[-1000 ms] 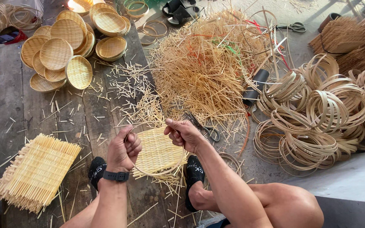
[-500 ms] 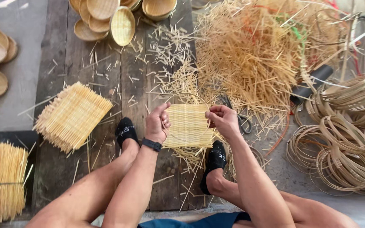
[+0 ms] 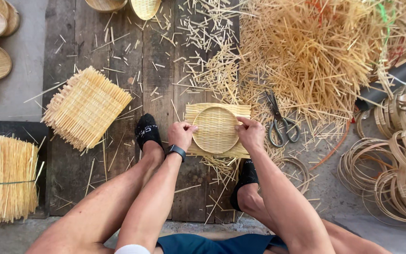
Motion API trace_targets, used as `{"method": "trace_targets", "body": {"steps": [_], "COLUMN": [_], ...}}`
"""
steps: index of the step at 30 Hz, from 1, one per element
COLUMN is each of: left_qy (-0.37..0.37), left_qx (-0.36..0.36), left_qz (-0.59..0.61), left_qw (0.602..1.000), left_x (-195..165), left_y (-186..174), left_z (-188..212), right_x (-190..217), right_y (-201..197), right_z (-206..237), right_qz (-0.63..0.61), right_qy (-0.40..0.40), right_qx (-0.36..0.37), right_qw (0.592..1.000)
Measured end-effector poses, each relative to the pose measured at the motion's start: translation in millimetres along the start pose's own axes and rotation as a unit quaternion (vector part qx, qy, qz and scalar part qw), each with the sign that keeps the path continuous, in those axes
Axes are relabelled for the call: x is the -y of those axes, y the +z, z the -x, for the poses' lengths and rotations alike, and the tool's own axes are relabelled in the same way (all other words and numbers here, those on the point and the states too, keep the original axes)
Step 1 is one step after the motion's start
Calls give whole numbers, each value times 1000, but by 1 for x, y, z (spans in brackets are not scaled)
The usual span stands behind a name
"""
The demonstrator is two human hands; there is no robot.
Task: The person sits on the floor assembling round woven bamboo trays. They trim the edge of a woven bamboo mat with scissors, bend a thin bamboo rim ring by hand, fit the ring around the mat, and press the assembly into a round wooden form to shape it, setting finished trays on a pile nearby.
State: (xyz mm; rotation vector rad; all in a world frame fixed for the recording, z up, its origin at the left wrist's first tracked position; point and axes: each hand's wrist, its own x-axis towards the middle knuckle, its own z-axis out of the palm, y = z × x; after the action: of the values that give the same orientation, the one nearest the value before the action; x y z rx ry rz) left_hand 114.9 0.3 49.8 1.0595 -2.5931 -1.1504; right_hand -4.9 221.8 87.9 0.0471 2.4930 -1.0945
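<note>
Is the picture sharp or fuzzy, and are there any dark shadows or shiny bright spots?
Head view: mostly sharp, so the weave of the round bamboo tray between the left hand and right hand shows clearly; soft, even daylight, only faint shadows under the legs; the straw pile looks bright at the top right; no glare; the edges bend slightly.

I see both forearms reaching forward between my bent knees, left hand [image 3: 180, 135] and right hand [image 3: 251, 133] facing each other, fingers curled in a grip.
</note>
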Motion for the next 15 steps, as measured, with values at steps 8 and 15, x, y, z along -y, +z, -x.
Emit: {"method": "trace_targets", "body": {"steps": [8, 15], "left_qy": [-52, 3], "left_qx": [-20, -2], "left_qz": [-11, -32], "left_qw": [998, 999], "left_x": [9, 21], "left_y": [6, -2], "left_z": [-2, 11], "right_x": [-30, -28], "right_y": [16, 14], "right_z": [1, 23], "right_qz": [-28, -69], "right_qy": [-30, -50], "right_qx": [-56, -91], "right_qw": [998, 992]}}
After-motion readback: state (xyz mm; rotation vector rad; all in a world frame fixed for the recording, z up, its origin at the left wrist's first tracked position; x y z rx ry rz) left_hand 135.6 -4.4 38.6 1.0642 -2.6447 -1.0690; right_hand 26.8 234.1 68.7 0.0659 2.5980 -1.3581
